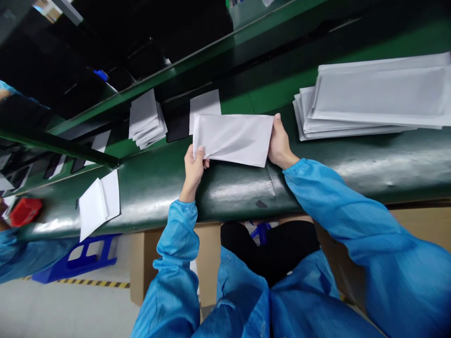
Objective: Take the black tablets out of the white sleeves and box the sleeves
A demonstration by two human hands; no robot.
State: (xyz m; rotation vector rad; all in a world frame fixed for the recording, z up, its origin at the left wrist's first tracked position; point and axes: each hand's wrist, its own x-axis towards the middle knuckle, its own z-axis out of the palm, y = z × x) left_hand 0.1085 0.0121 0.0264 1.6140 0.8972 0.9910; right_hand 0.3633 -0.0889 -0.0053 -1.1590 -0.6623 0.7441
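A flat white sleeve, creased near its lower left, is held up over the front of the green bench. My left hand grips its lower left corner, thumb on top and fingers curled beneath. At the opposite end, my right hand grasps the right edge, with its fingers hidden behind the sleeve. Just behind lies a white sheet, partly covered by the sleeve, beside a dark flat panel. A stack of small white pieces stands left of that panel.
Large white sleeves are piled at the right of the green bench. White sheets overhang its front edge at left. A green post, a red bin, a blue stool and a co-worker's sleeve are farther left.
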